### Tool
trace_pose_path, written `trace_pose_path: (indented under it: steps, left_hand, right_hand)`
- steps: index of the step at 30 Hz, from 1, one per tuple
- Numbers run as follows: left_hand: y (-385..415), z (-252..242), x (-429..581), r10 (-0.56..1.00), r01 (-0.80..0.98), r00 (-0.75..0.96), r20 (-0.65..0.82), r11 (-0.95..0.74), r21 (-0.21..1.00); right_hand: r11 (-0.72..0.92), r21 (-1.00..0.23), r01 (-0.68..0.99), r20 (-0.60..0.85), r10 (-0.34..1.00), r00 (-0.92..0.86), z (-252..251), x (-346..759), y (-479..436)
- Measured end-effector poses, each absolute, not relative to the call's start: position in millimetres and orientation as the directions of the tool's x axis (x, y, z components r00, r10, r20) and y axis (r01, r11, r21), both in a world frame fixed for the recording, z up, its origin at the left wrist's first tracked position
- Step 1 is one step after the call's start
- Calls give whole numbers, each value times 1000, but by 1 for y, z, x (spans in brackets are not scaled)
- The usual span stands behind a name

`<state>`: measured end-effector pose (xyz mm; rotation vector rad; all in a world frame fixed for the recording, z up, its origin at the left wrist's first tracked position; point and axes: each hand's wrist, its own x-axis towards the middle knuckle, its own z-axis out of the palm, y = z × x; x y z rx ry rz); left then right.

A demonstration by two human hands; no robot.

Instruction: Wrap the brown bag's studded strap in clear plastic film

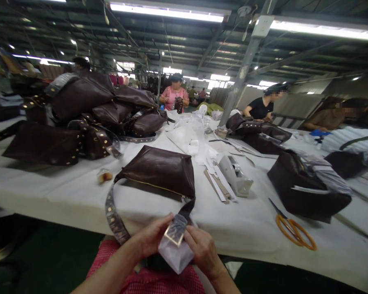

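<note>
A dark brown leather handbag [159,169] lies on the white-covered table, its zipper edge toward me. Its studded strap [112,214] curves down from the left corner over the table's front edge. At the other end, a gold-coloured rectangular buckle [174,237] sits on the strap, with a translucent white plastic wrap [175,255] hanging under it. My left hand [155,234] closes on the buckle end from the left, fingertips beside the buckle. My right hand [202,247] pinches the plastic wrap and strap end from the right.
Several brown bags [82,98] are heaped at the left. Orange-handled scissors [294,232] lie at the right before another bag [309,188]. A tape dispenser [236,175] and paper strips [217,183] stand near the middle. A small tape roll [104,176] is at left. Co-workers sit across the table.
</note>
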<state>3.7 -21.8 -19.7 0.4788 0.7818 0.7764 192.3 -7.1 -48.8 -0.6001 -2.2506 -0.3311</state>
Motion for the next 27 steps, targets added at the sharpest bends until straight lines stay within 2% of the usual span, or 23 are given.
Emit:
trace_pose_path:
  steps: [2, 4, 7, 10, 16, 19, 23, 27]
  left_hand:
    - [-21, -14, 4, 817, -377, 404, -412, 559, 738]
    - [-21, -10, 4, 830, -258, 366, -420, 524, 812]
    - [-23, -9, 7, 841, -176, 335, -425, 498, 849]
    - [-25, -11, 12, 870, -152, 296, -394, 451, 880]
    - [-24, -13, 19, 877, -38, 281, -390, 416, 909]
    - [-21, -14, 20, 895, -10, 258, -363, 378, 926]
    - [-19, -15, 22, 909, 58, 235, -346, 342, 938]
    - [-17, -20, 23, 903, 56, 227, -364, 361, 931]
  right_hand:
    - [841, -80, 536, 714, 423, -557, -53, 193, -10]
    - [774, -315, 550, 672, 591, -446, -56, 196, -14]
    - [586, -656, 476, 537, 805, -251, -54, 199, -19]
    - [447, -810, 380, 411, 894, -176, -48, 197, -20]
    - [297, -885, 358, 244, 952, -186, -33, 185, -4]
    - [261, -882, 393, 180, 956, -232, -25, 183, 4]
    - [297, -828, 475, 181, 944, -275, -17, 182, 10]
    - [404, -725, 557, 265, 911, -317, -22, 182, 9]
